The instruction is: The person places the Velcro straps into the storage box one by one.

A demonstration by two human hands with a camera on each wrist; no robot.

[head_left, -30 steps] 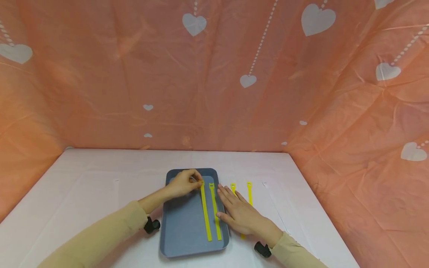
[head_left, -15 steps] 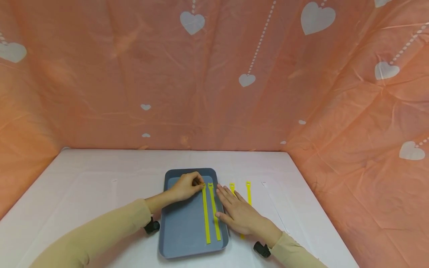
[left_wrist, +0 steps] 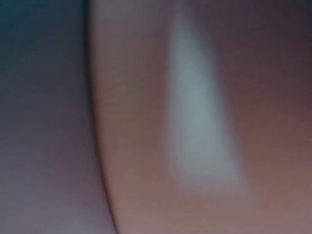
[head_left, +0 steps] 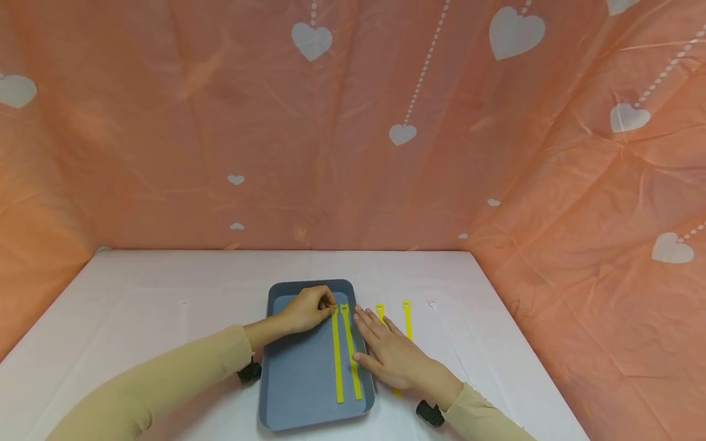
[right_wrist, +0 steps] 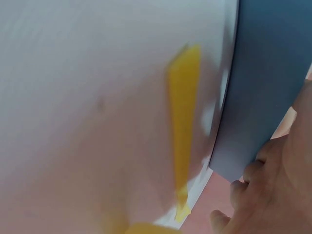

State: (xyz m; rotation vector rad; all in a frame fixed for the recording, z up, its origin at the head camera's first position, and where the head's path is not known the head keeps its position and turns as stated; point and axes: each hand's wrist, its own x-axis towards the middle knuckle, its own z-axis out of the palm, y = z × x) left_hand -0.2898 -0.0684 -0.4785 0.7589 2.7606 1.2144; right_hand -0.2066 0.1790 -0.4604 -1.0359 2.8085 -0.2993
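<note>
In the head view, my left hand (head_left: pixel 306 309) pinches the slotted head of a yellow strap cable tie (head_left: pixel 338 367). The tie lies lengthwise in a grey-blue tray (head_left: pixel 295 392), just left of a second yellow strap tie (head_left: pixel 350 361). My right hand (head_left: pixel 391 352), fingers straight, rests against the tray's right edge, thumb reaching over its rim by the second tie. Beside and partly under that hand are two more yellow ties (head_left: pixel 407 318) on the table. The right wrist view shows one tie (right_wrist: pixel 183 117) near the tray wall (right_wrist: pixel 263 83). Blurred skin fills much of the left wrist view.
A white table (head_left: pixel 165 269) surrounds the tray. Faint pale strips lie on it, one at left (head_left: pixel 184 318) and one at right (head_left: pixel 449 337). An orange curtain (head_left: pixel 353 184) with white hearts stands behind and at the sides.
The pinched tie's head has shifted right and slightly toward me, closer to the second tie, so the tie lies straighter. My right hand has stayed by the tray's edge.
</note>
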